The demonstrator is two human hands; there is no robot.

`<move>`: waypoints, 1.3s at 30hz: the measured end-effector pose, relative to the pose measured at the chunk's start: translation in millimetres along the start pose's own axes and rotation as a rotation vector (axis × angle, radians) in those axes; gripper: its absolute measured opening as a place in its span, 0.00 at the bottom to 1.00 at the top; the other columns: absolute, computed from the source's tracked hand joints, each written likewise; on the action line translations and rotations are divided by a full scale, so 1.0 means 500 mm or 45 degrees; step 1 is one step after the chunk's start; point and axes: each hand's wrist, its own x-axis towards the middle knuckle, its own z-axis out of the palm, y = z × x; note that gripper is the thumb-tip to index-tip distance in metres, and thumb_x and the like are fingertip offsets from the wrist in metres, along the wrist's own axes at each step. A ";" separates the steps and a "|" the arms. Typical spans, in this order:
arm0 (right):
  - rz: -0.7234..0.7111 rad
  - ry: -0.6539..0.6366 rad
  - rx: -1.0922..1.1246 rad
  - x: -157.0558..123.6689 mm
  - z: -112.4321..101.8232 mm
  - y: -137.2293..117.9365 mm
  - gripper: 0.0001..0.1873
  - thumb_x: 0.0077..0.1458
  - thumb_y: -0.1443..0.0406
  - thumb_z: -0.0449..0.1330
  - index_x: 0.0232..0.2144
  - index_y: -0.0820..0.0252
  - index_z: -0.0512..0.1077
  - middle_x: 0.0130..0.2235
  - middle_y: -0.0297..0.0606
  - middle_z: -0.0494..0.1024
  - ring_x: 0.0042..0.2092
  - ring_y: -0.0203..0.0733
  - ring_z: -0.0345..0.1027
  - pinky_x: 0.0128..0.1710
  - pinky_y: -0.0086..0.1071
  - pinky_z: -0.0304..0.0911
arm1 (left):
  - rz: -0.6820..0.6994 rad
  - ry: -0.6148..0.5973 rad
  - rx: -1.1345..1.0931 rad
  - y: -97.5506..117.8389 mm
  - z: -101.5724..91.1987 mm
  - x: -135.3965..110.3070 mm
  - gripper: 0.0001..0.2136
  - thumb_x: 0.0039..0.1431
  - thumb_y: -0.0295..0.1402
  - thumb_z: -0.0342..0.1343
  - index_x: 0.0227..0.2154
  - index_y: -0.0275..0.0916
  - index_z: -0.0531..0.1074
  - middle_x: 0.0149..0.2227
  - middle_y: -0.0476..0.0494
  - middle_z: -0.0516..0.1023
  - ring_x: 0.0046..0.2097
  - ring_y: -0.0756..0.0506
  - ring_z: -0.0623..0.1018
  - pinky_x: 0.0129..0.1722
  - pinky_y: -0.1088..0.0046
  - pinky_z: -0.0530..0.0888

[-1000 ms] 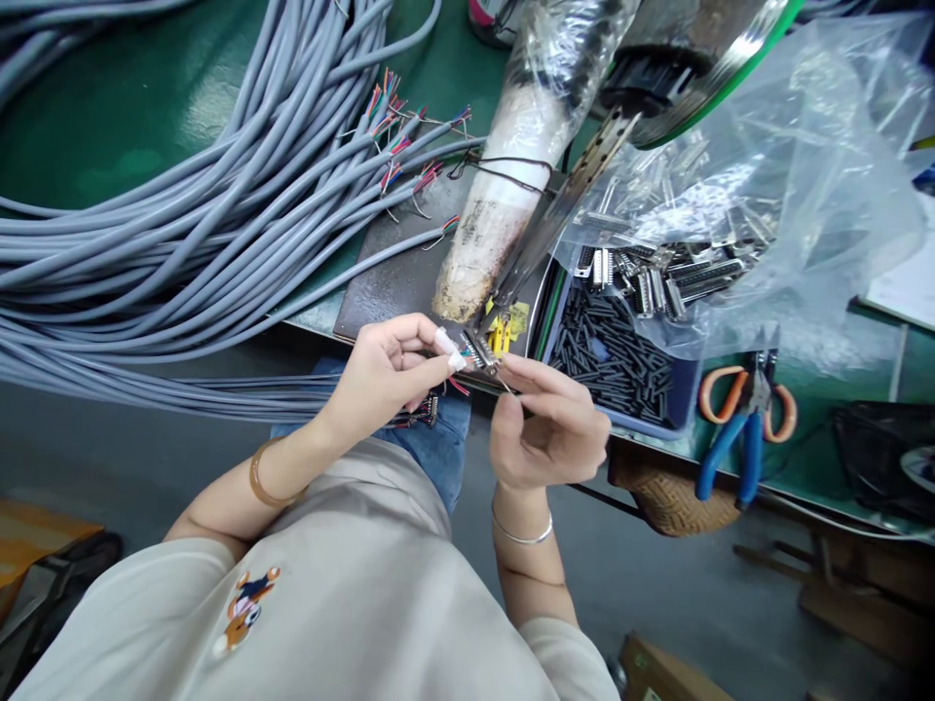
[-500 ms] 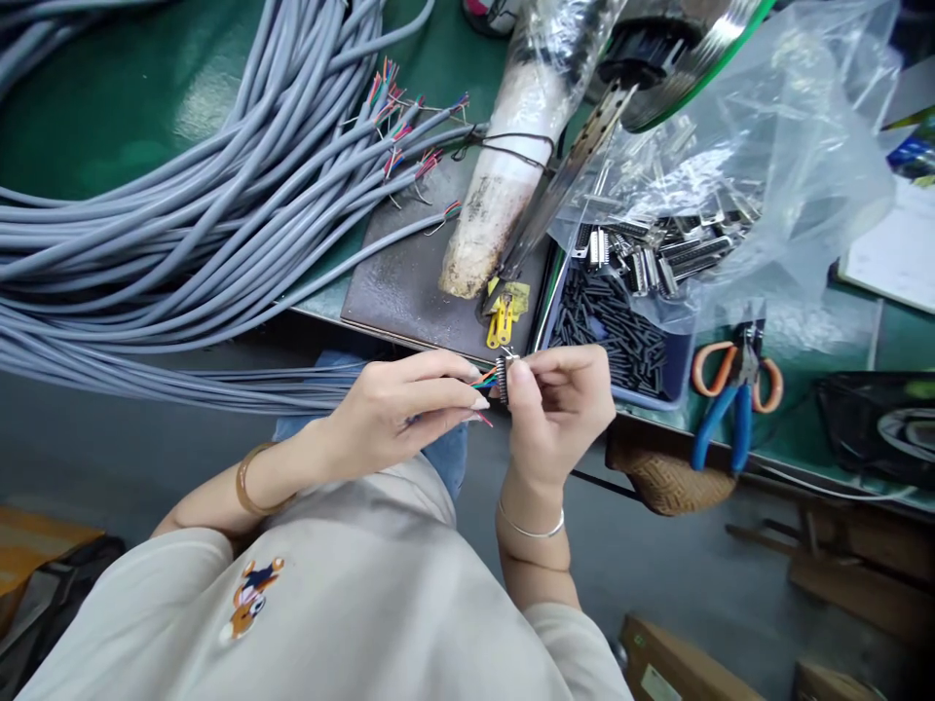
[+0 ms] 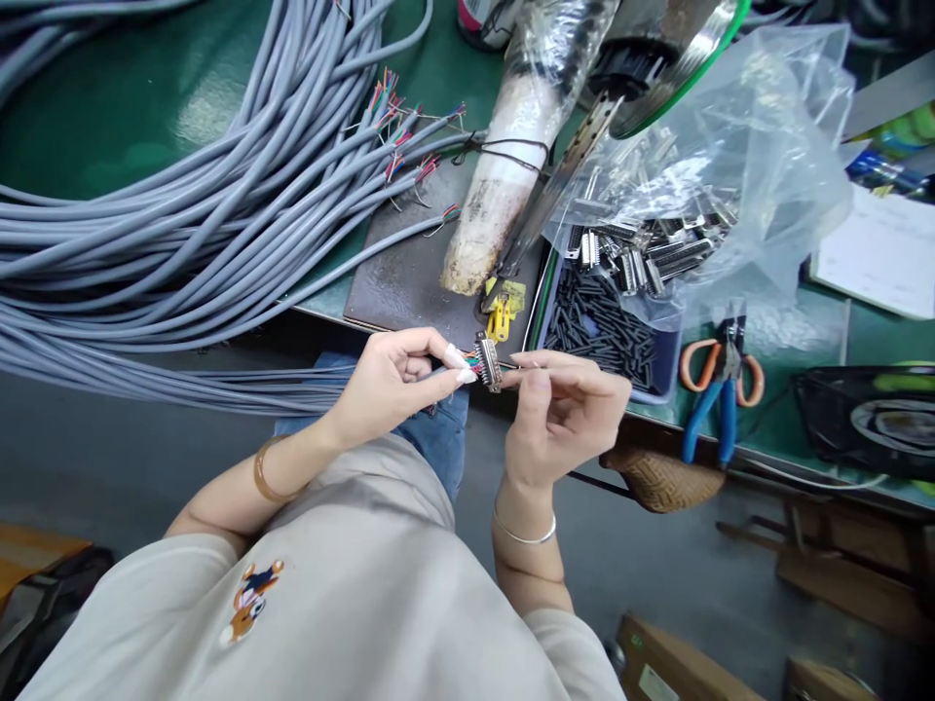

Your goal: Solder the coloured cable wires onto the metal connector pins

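Note:
Thin coloured wires (image 3: 471, 365) are pinched between the thumb and fingers of my left hand (image 3: 394, 375). At their ends sits a metal multi-pin connector (image 3: 488, 362), between my two hands. My right hand (image 3: 566, 404) is at the connector's right side, with thumb and fingers pressed together. A thin dark line runs from the connector to those fingertips; I cannot make out what they grip. Just beyond the connector, a yellow clip-like piece (image 3: 500, 316) lies on the dark plate (image 3: 398, 277).
Grey cables (image 3: 219, 209) with stripped ends cover the left side. A wrapped white tube (image 3: 497, 185) slants over the plate. To the right are a bin (image 3: 661, 385) of short black tubes (image 3: 603, 326), a plastic bag (image 3: 785, 166) of connectors and blue- and orange-handled pliers (image 3: 723, 385).
The connector has turned, its metal face now showing, and sits slightly further left. My right fingers have slid off its body to the right. My left hand has shifted up a little.

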 end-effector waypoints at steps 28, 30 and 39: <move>-0.326 -0.101 -0.301 0.036 0.043 0.031 0.09 0.60 0.72 0.66 0.39 0.52 0.73 0.45 0.35 0.87 0.43 0.42 0.84 0.41 0.36 0.80 | 0.648 0.382 0.681 0.001 0.016 0.049 0.04 0.56 0.24 0.62 0.28 0.37 0.74 0.27 0.52 0.77 0.23 0.57 0.63 0.24 0.79 0.62; -0.329 -0.102 -0.331 0.039 0.042 0.027 0.10 0.59 0.72 0.67 0.40 0.52 0.74 0.45 0.35 0.87 0.43 0.42 0.84 0.41 0.37 0.80 | 0.671 0.375 0.674 0.004 0.016 0.048 0.04 0.57 0.24 0.62 0.29 0.37 0.75 0.28 0.51 0.78 0.23 0.57 0.64 0.24 0.79 0.62; -0.363 -0.162 -0.309 0.030 0.034 0.031 0.11 0.57 0.72 0.68 0.38 0.54 0.72 0.46 0.38 0.87 0.42 0.39 0.84 0.40 0.31 0.80 | 0.580 0.326 0.663 0.004 0.009 0.045 0.04 0.57 0.24 0.62 0.29 0.36 0.74 0.29 0.50 0.78 0.24 0.56 0.65 0.24 0.79 0.63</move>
